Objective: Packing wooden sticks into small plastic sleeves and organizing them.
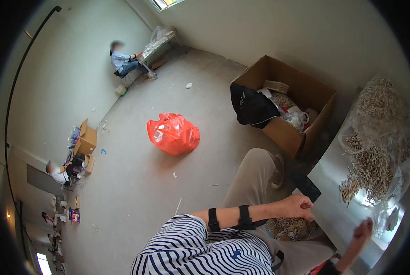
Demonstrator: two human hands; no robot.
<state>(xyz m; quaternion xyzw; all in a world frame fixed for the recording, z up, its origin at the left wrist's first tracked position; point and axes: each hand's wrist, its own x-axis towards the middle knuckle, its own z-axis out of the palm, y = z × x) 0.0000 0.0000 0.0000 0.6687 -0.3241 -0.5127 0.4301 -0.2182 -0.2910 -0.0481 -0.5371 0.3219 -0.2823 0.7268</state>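
Observation:
My left hand is curled closed above the near edge of the white table. What its fingers hold, if anything, cannot be made out. Over the tabletop at lower right, my right hand has its fingers drawn together, slightly blurred; nothing in them can be named. Beyond the hands lies a heap of thin tan sticks, partly under clear plastic. A small row of sticks lies side by side at the heap's near edge. Below my left forearm, more small tan pieces fill a container by my legs.
A large open carton holds mixed items, with a black garment over its edge. A red plastic bag stands on the floor. Two people sit working farther off. A dark box-like object sits by the table corner.

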